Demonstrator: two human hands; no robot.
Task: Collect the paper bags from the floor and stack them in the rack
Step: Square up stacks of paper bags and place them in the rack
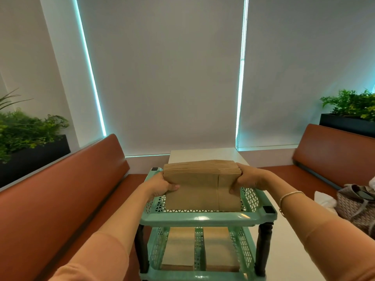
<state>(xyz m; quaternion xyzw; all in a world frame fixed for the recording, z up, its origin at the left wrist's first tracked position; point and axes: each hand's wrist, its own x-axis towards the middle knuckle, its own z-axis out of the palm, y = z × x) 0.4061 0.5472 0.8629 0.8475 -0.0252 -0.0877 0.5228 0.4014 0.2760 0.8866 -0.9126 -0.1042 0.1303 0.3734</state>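
Observation:
A thick stack of flat brown paper bags (200, 185) stands on edge in the top tray of a mint-green plastic rack (207, 218). My left hand (162, 184) grips the stack's left side and my right hand (246, 179) grips its right side, thumbs on the near face. The stack's lower edge sits inside the top tray. On the rack's lower shelf lie more brown paper bags (199, 248), seen through the slats.
The rack stands on a white table (284, 246) between two brown upholstered benches (67, 189) (332, 151). A patterned handbag (357, 205) and white tissue lie on the right bench. Black planters with greenery (24, 138) (351, 110) stand behind each bench. Blinds cover the window ahead.

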